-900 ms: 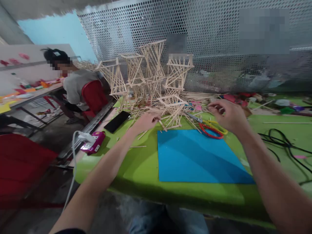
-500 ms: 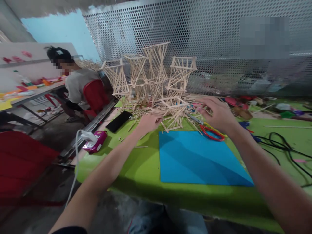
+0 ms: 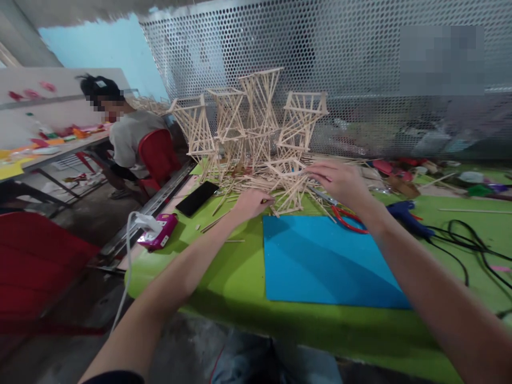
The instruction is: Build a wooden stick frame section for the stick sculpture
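A small frame of thin wooden sticks [image 3: 288, 184] stands behind the blue sheet [image 3: 332, 261], among loose sticks. My left hand [image 3: 253, 206] is at its lower left side, fingers curled in; what they hold, if anything, is hidden. My right hand [image 3: 340, 184] reaches from the right, fingers stretched out, its fingertips at the frame's upper right corner. Whether they touch it I cannot tell. Red-handled scissors [image 3: 350, 221] lie under my right hand, partly covered. Behind stand several taller stick towers [image 3: 260, 106], wider at top and bottom than in the middle.
A black phone [image 3: 197, 199] and a purple power socket [image 3: 158, 234] with a white plug lie at left. On the right are a blue glue gun [image 3: 410, 217] and black cable [image 3: 472, 237]. A perforated metal panel [image 3: 360, 64] rises behind. A person [image 3: 134, 136] sits at another table.
My right hand has moved left, its fingers now at the small frame's corner. My left hand has shifted slightly toward the frame. The view has turned slightly, showing more of the glue gun.
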`<state>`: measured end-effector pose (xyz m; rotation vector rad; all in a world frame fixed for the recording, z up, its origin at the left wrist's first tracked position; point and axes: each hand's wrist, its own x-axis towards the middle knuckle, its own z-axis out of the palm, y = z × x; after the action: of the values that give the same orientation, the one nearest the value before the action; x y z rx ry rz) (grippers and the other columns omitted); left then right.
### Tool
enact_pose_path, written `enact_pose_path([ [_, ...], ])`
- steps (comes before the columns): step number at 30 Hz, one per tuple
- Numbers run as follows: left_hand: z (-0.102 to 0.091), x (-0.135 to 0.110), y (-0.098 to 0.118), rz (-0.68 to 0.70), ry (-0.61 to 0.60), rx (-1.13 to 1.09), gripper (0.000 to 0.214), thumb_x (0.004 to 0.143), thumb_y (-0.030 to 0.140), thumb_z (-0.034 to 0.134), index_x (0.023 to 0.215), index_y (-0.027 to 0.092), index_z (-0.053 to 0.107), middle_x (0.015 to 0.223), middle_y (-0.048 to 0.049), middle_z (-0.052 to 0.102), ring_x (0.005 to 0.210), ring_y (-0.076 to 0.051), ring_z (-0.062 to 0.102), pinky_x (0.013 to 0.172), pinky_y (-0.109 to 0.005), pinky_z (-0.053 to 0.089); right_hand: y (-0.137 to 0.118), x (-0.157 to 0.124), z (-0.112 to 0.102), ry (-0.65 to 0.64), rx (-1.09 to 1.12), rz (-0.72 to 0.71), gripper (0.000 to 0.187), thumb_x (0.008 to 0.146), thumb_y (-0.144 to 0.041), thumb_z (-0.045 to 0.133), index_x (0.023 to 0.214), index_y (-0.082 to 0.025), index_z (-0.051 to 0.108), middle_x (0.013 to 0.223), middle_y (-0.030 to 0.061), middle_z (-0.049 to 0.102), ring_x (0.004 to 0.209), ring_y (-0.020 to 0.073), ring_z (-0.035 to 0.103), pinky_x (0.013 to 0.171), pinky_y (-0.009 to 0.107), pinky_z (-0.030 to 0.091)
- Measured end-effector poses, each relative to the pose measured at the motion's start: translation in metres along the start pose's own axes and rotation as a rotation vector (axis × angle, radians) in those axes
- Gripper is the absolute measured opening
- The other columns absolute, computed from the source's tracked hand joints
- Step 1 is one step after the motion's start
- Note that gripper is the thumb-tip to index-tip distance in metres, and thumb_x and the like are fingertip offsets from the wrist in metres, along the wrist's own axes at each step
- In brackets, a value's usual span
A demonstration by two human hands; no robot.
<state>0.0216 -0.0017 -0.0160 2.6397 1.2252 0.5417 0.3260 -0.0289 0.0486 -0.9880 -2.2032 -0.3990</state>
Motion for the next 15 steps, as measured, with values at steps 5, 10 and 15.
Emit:
enact_pose_path([
  [5,0.002,0.001,0.002,-0.034,-0.021,0.024,0.029,0.104,0.038,0.060,0.120,0.032,0.083,0.115,-0.0016,0.082,0.094,-0.021,0.075,0.077,-0.028,0.054,0.003,-0.003,0.009,0.056,0.000,-0.016,0.029,0.107,-0.032,0.058,0.125,-0.027,0.079,0.125,0.0059,0.079,0.115,0.0277,0.074,0.099,0.045,0.061],
  [10,0.003,0.002,0.004,-0.030,-0.024,0.008,0.027,0.104,0.038,0.060,0.117,0.031,0.083,0.115,-0.0013,0.082,0.099,-0.021,0.075,0.083,-0.029,0.056,0.000,-0.004,0.013,0.084,0.019,-0.017,0.029,0.106,-0.029,0.057,0.125,-0.027,0.079,0.122,0.0069,0.079,0.114,0.0272,0.074,0.100,0.046,0.060],
  [15,0.002,0.002,0.005,-0.011,-0.036,-0.015,0.027,0.104,0.039,0.061,0.117,0.030,0.082,0.115,-0.0016,0.082,0.099,-0.021,0.076,0.085,-0.030,0.057,-0.002,-0.004,0.013,0.093,0.046,-0.005,0.027,0.106,-0.030,0.058,0.123,-0.026,0.079,0.121,0.0075,0.079,0.112,0.0267,0.074,0.101,0.046,0.060],
])
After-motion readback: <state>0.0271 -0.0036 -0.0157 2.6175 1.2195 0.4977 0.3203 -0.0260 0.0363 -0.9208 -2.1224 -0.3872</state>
